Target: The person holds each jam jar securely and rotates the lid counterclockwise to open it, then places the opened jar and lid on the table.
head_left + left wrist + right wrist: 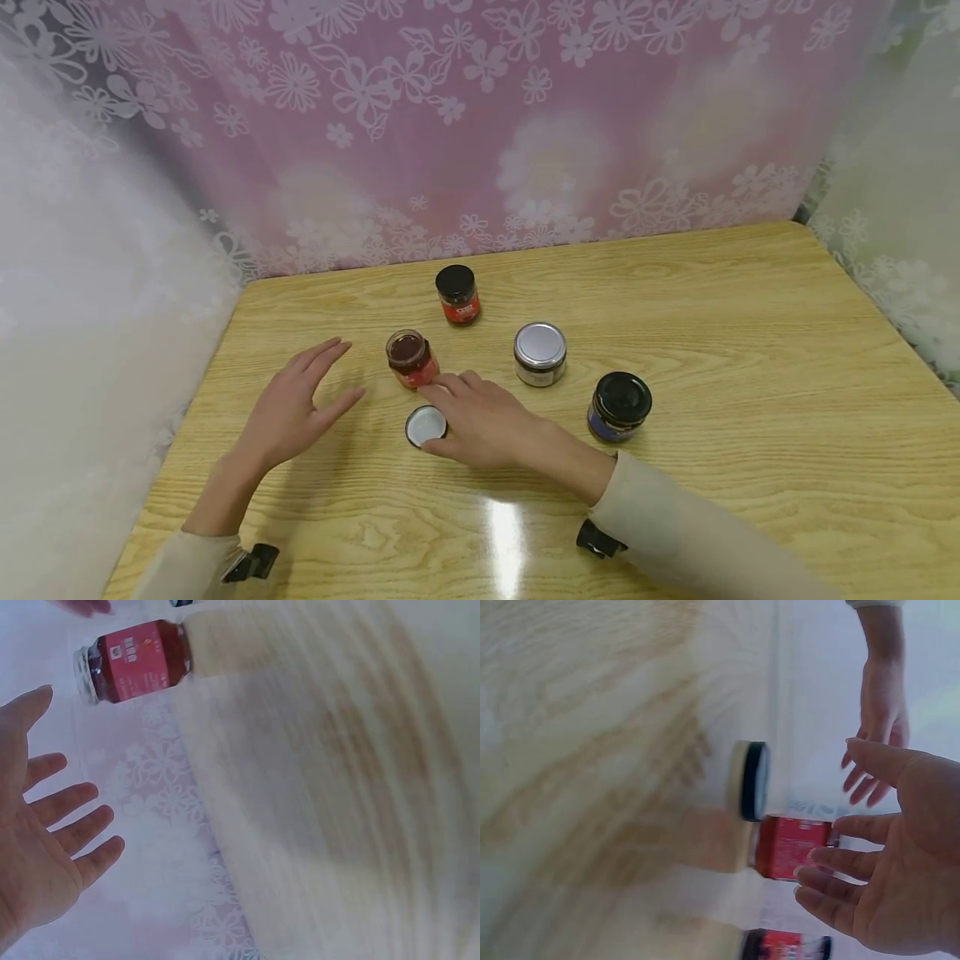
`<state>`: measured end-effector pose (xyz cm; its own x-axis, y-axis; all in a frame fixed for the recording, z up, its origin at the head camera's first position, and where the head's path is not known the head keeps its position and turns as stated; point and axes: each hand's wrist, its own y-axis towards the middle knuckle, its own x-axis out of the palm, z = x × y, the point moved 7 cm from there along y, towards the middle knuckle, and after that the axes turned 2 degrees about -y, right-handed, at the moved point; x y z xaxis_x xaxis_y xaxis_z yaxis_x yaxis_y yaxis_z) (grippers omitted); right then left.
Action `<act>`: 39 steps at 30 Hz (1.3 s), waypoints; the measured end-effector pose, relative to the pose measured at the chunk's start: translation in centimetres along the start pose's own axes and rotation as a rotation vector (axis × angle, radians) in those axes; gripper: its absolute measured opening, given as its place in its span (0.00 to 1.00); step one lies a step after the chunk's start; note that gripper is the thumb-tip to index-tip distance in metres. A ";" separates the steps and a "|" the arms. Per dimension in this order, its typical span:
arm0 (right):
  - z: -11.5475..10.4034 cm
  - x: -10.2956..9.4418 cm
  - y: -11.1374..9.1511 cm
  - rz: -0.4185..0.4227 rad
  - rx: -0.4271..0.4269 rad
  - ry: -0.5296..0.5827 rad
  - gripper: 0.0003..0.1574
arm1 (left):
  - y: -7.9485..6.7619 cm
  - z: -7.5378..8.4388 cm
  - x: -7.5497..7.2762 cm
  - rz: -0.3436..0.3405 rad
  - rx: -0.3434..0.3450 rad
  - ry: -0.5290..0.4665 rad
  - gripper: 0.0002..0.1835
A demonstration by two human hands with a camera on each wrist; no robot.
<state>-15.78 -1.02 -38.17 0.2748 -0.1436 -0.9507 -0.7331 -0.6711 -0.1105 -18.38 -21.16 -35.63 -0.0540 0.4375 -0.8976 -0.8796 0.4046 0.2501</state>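
An uncapped glass jar [411, 360] with a red label and dark red contents stands upright on the table. Just in front of it lies a round lid [426, 426], its white inside facing up and its dark rim showing in the right wrist view. My right hand [480, 421] hovers beside the lid with fingers spread and nothing in its grasp; thumb and fingers overlap the lid's right edge in the head view. To the left of the jar, my left hand [296, 404] is held in the air, palm turned toward the jar, fingers extended and holding nothing.
Behind the uncapped jar stands a red-labelled jar [458, 295] with a black lid. A squat jar with a silver lid [540, 353] and a blue-labelled jar with a dark lid [620, 407] are to the right. A floral curtain [450, 125] borders the table's back edge.
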 end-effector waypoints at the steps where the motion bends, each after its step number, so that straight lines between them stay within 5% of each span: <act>1: -0.1 -0.3 -0.2 0.008 -0.006 -0.017 0.43 | 0.2 0.0 -0.2 0.001 0.004 0.002 0.35; 25: 2.0 -8.8 -1.5 0.113 0.039 -0.183 0.43 | 4.9 -0.2 -2.4 -0.026 0.036 0.088 0.35; 39: 5.8 -10.3 0.6 0.133 0.102 -0.198 0.45 | 7.6 0.2 -2.9 -0.034 0.073 0.175 0.36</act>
<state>-22.66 4.24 -30.11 0.0516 -0.0735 -0.9960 -0.8163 -0.5776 0.0003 -24.79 -19.15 -31.08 -0.1119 0.2790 -0.9537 -0.8461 0.4766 0.2387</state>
